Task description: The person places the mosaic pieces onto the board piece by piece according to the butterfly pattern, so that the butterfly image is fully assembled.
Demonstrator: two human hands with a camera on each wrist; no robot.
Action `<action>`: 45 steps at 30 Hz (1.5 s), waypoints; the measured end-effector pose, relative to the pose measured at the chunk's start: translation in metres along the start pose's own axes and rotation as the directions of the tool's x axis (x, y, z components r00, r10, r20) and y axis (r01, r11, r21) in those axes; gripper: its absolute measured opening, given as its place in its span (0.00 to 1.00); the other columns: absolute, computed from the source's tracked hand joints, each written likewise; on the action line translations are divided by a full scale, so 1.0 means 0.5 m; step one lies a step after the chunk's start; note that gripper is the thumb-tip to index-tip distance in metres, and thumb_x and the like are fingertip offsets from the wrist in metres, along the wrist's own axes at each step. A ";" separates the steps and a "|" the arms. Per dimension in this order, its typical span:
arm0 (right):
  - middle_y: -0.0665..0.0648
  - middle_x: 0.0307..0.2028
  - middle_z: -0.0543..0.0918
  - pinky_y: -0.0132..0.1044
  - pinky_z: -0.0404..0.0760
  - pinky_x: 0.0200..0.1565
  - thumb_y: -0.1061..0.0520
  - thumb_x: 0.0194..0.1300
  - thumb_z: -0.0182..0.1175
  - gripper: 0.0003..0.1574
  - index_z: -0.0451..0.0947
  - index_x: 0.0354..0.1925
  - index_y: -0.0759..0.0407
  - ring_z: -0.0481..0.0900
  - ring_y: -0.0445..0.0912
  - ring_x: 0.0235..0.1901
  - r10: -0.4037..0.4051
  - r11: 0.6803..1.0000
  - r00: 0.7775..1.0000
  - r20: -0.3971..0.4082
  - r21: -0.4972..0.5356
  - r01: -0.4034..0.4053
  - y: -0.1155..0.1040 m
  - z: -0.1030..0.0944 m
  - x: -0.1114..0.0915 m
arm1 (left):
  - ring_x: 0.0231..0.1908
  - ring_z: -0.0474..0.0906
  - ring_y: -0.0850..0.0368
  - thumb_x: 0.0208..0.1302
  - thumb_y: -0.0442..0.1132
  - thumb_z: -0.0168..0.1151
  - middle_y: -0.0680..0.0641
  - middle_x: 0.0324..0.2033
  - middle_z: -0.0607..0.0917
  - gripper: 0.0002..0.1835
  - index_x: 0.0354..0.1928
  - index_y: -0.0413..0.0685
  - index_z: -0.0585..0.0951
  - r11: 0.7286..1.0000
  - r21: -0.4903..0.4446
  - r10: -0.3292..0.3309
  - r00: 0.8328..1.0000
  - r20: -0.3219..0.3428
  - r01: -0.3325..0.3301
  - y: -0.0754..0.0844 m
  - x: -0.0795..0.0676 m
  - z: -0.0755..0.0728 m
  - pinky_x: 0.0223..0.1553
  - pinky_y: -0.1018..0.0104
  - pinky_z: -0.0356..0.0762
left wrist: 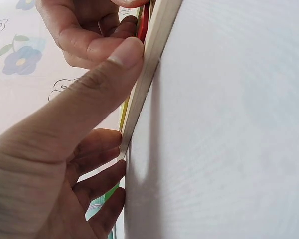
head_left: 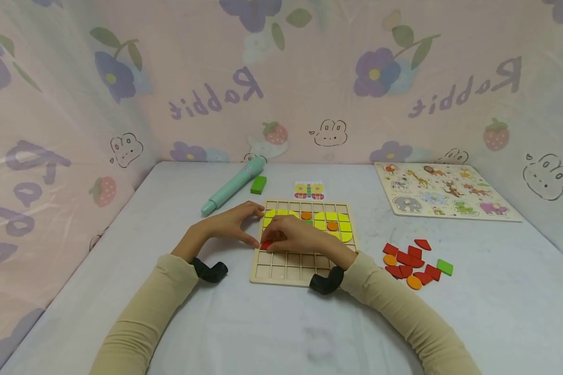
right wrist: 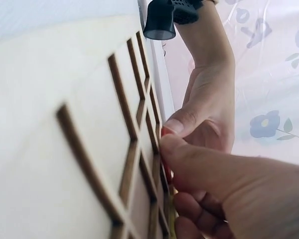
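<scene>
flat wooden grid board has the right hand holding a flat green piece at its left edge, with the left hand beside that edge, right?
Wrong colour: the head view shows the right hand holding a flat red piece at the left edge of the flat wooden grid board, with the left hand beside that edge.

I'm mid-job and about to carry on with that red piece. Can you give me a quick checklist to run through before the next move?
1. Red piece gripped: ok, pinched by the right hand.
2. Left hand at the grid board: ok, it appears to touch the left edge.
3. Red piece flat in its cell: cannot tell, the right hand partly covers it.
4. Picture card uncovered: ok, it lies beyond the board.
5. Loose pieces sorted by colour: not ok, red, orange and green lie mixed right of the board.
</scene>
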State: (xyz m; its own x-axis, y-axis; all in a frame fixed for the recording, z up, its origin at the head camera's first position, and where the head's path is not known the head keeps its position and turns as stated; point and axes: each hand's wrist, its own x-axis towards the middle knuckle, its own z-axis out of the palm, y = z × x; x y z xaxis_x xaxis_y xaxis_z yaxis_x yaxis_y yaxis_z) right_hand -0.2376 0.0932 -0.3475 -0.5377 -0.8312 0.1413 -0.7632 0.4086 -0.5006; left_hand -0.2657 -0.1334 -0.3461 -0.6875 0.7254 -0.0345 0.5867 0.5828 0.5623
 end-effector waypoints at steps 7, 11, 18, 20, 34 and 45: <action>0.49 0.36 0.78 0.29 0.74 0.38 0.54 0.59 0.65 0.13 0.81 0.43 0.55 0.72 0.41 0.35 -0.001 1.000 1.000 0.011 -0.008 0.001 -0.003 0.001 0.002 | 0.67 0.55 0.49 0.46 0.52 0.74 0.44 0.64 0.64 0.40 0.59 0.42 0.69 1.000 -0.003 -0.012 1.000 0.003 0.012 -0.002 -0.001 0.000 0.68 0.53 0.52; 0.49 0.38 0.79 0.29 0.75 0.40 0.53 0.60 0.64 0.15 0.80 0.45 0.56 0.73 0.41 0.37 0.006 1.000 1.000 0.023 -0.020 -0.006 -0.005 -0.006 -0.002 | 0.67 0.55 0.50 0.45 0.52 0.74 0.45 0.64 0.64 0.40 0.58 0.42 0.69 1.000 -0.003 -0.013 1.000 0.002 0.013 -0.004 0.000 0.000 0.68 0.54 0.52; 0.55 0.42 0.80 0.41 0.79 0.41 0.56 0.60 0.63 0.18 0.78 0.48 0.59 0.77 0.47 0.40 0.026 1.000 0.998 -0.060 -0.008 -0.027 -0.016 -0.077 -0.075 | 0.67 0.55 0.51 0.45 0.53 0.73 0.45 0.65 0.64 0.41 0.59 0.42 0.69 1.000 0.012 -0.018 1.000 0.005 0.018 -0.004 0.006 0.003 0.68 0.55 0.52; 0.55 0.42 0.81 0.42 0.79 0.40 0.55 0.60 0.63 0.16 0.79 0.47 0.59 0.77 0.48 0.40 0.042 0.999 0.996 -0.080 -0.018 -0.043 -0.015 -0.103 -0.115 | 0.67 0.55 0.51 0.45 0.54 0.73 0.46 0.65 0.64 0.41 0.59 0.42 0.69 0.999 0.017 -0.030 1.000 0.007 0.030 -0.004 0.005 0.003 0.68 0.55 0.52; 0.40 0.30 0.79 0.28 0.77 0.32 0.53 0.56 0.67 0.11 0.81 0.39 0.53 0.72 0.36 0.30 0.370 0.908 0.908 -0.198 -0.129 -0.399 0.051 -0.163 -0.394 | 0.67 0.54 0.52 0.45 0.53 0.74 0.46 0.65 0.63 0.42 0.60 0.43 0.68 0.999 -0.007 -0.040 0.999 0.006 0.040 -0.006 0.003 0.003 0.69 0.56 0.51; 0.45 0.22 0.74 0.29 0.74 0.26 0.45 0.57 0.65 0.17 0.77 0.39 0.54 0.70 0.39 0.23 0.536 0.826 0.836 -0.117 -0.132 -0.548 0.073 -0.158 -0.417 | 0.67 0.54 0.50 0.45 0.53 0.73 0.45 0.65 0.63 0.42 0.60 0.42 0.68 0.999 0.013 -0.048 0.999 0.006 0.048 0.000 0.003 0.004 0.69 0.55 0.51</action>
State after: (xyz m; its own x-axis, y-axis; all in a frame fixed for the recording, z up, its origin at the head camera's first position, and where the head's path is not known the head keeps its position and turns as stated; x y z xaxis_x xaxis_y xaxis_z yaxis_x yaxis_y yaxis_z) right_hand -0.1817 0.3111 -0.3278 -0.9008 -0.4313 -0.0501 -0.3826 0.8430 -0.3780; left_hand -0.2657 -0.1316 -0.3475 -0.7124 0.6987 -0.0661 0.5586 0.6215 0.5492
